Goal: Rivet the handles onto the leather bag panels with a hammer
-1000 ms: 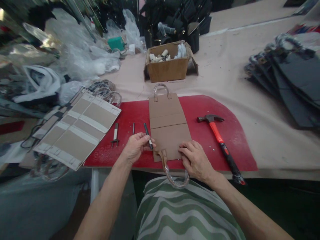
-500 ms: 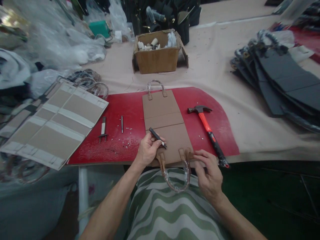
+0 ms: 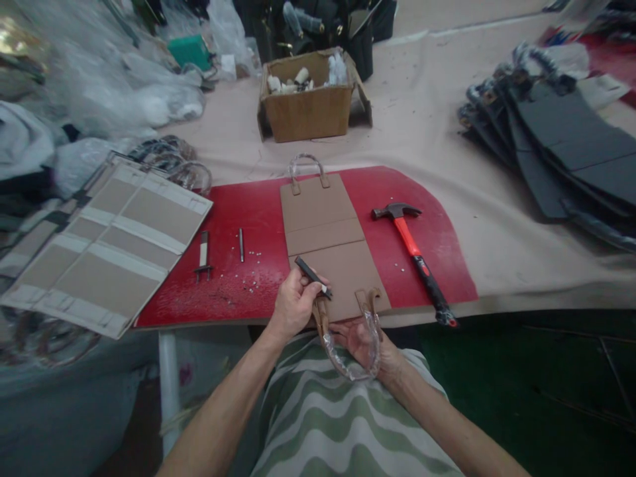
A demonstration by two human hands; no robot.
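Note:
A tan bag panel (image 3: 325, 228) lies lengthwise in front of me, a plastic-wrapped handle at each end. Pinched in my left hand (image 3: 293, 299) is a dark, flat bar-like tool (image 3: 309, 271) with a white patch, held slantwise over the panel's near left side. My right hand (image 3: 360, 341) is palm up beneath the near handle (image 3: 348, 372), fingers stretched left below the panel's near edge and partly hidden. One end strap of that handle curls loose at its right side.
The panel rests on a red board (image 3: 258, 209). A claw hammer (image 3: 410, 242) lies right; a pronged tool (image 3: 203, 255) and a thin metal rod (image 3: 241, 245) lie left. Stacked panels (image 3: 109, 245), dark bag pieces (image 3: 561, 146) and a cardboard box (image 3: 308, 112) surround the board.
My right hand has moved left from the panel's right corner to under the near handle, turning palm up. My left hand keeps the dark tool in nearly the same place.

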